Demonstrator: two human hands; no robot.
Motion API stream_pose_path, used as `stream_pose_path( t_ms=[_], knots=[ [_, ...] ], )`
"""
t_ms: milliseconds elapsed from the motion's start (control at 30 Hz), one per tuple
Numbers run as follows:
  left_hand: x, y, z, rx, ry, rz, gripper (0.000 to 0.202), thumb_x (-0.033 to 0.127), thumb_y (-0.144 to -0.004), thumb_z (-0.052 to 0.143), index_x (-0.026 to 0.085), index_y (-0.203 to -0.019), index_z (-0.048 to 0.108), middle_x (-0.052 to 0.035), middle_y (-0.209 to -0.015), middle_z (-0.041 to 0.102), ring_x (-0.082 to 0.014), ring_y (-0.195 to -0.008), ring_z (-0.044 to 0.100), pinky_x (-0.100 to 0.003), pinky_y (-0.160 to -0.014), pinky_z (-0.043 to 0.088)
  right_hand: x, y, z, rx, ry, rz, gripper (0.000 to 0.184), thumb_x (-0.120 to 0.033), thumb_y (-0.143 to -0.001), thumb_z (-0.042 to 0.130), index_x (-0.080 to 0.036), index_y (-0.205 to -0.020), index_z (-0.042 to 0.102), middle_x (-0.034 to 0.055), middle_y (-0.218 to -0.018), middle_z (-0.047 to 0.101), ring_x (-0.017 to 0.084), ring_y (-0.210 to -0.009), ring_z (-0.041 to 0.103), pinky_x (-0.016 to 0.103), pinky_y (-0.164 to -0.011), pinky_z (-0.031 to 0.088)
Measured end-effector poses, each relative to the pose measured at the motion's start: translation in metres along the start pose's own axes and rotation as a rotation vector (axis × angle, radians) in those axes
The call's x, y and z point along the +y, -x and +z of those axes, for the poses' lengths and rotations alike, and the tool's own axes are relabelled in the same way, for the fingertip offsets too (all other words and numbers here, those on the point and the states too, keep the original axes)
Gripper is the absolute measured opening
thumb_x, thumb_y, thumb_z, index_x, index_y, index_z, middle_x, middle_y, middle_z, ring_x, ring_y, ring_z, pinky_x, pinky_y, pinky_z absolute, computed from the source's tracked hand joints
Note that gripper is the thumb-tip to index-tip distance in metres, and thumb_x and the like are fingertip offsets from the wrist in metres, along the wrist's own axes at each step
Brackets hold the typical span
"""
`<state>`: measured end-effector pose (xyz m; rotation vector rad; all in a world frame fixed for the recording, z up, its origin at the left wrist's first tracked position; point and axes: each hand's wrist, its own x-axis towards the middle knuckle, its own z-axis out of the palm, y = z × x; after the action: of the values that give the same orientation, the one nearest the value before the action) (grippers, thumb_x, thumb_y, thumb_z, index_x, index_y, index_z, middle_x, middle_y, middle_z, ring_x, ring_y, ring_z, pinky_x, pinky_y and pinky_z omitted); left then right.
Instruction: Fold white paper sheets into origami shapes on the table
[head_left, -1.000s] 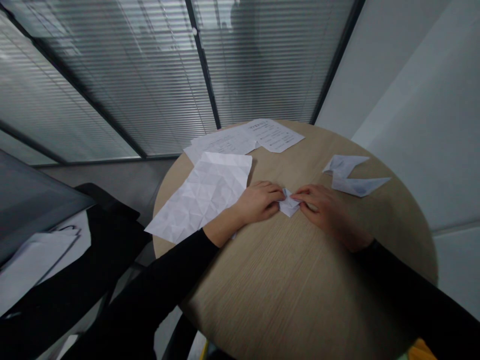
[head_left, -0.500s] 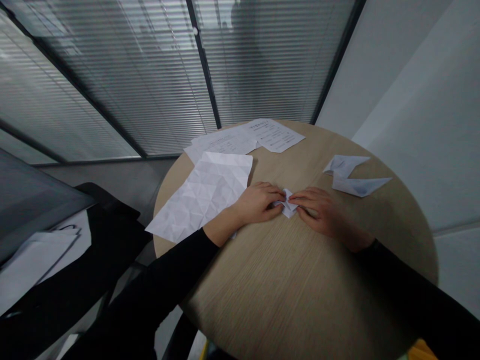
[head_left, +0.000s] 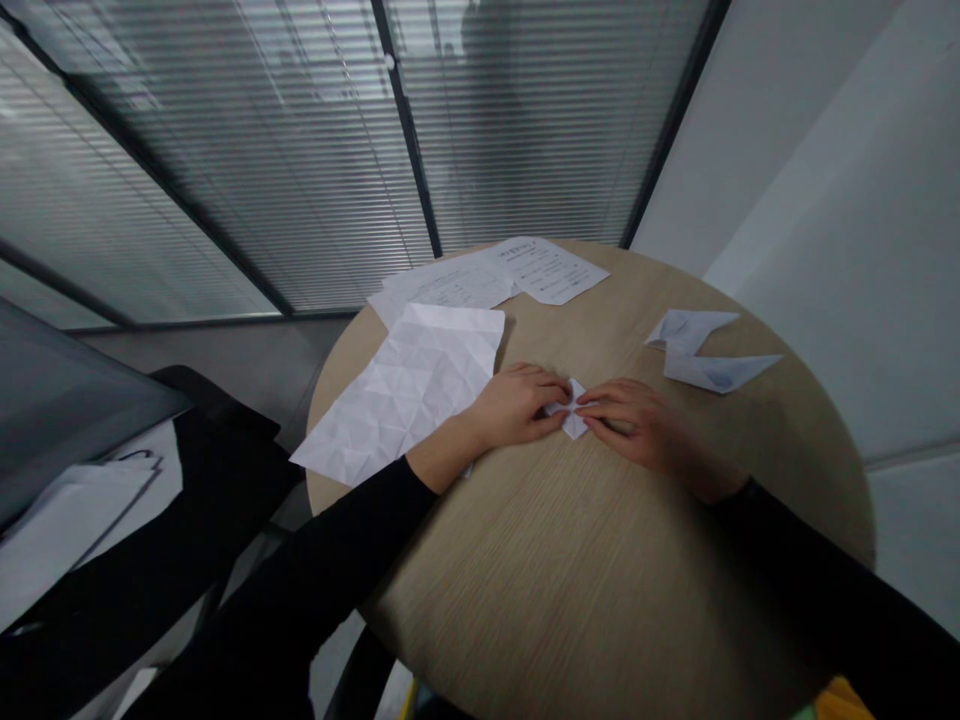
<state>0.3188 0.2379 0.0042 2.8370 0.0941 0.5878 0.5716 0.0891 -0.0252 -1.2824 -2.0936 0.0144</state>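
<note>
A small folded white paper piece (head_left: 572,412) lies on the round wooden table (head_left: 570,560) between my two hands. My left hand (head_left: 517,405) rests on the table with its fingers curled, pinching the paper's left side. My right hand (head_left: 634,425) presses its fingertips together on the paper's right side. Most of the paper is hidden under the fingers. Both arms wear black sleeves.
A creased white sheet (head_left: 409,390) lies left of my hands. Printed sheets (head_left: 495,275) lie at the table's far edge. Two folded paper shapes (head_left: 701,350) sit at the right. A black chair (head_left: 172,520) with papers stands at the left, with window blinds (head_left: 315,130) behind.
My right hand has slid a little to the left over the folded paper, so less of the paper shows. My left hand has stayed in place.
</note>
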Motion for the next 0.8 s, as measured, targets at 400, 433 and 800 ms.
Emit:
stream_pose_path(
  t_ms=[400,433,800],
  knots=[
    [-0.0021,0.0003,0.0028,-0.008,0.001,-0.013,0.020,0.033,-0.115,0.066,0.022,-0.121,0.081,-0.0088,-0.130,0.086,-0.0278,-0.123,0.081,-0.045,-0.112,0.059,0.0052,-0.0001,0.0044,-0.015,-0.006,0.066,0.008,-0.025,-0.112,0.075,-0.030,-0.112,0.081,0.0090,-0.126,0.085,0.032,-0.118,0.081,0.054,-0.104,0.066],
    [-0.0020,0.0001,0.0025,-0.009,-0.002,-0.013,0.020,0.030,-0.115,0.064,0.022,-0.121,0.081,-0.0089,-0.130,0.086,-0.0277,-0.123,0.081,-0.045,-0.112,0.059,0.0054,-0.0005,0.0046,-0.009,-0.006,0.069,0.009,-0.025,-0.113,0.074,-0.030,-0.112,0.081,0.0091,-0.125,0.085,0.031,-0.117,0.081,0.054,-0.104,0.066],
    [0.0000,-0.0003,-0.0013,-0.025,0.011,-0.040,0.023,0.033,-0.116,0.060,0.023,-0.119,0.080,-0.0094,-0.130,0.086,-0.0288,-0.124,0.080,-0.047,-0.114,0.058,0.0069,-0.0021,0.0009,-0.027,0.068,0.099,0.007,-0.025,-0.113,0.072,-0.029,-0.112,0.078,0.0095,-0.122,0.085,0.034,-0.113,0.081,0.055,-0.101,0.065]
  ],
)
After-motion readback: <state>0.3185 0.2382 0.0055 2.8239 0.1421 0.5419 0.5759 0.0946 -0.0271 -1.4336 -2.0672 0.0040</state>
